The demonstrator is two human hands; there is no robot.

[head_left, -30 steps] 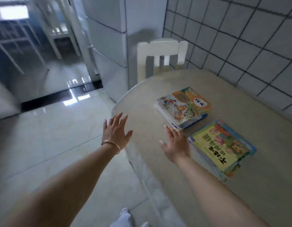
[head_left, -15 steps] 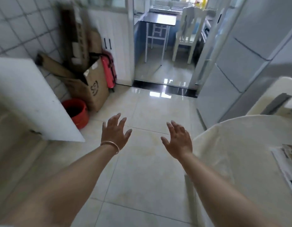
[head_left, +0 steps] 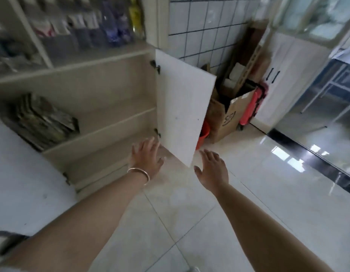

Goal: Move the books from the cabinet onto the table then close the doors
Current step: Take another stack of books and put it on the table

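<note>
View swung to open cabinet [head_left: 103, 107], books [head_left: 42, 122] inside, empty hands.

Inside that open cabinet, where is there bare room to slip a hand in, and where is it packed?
The middle shelf is bare from the stack of books across to the open right door. The lowest compartment, behind the left hand, also looks bare. It is crowded at the shelf's left end and behind the glass above, where bottles stand.
</note>
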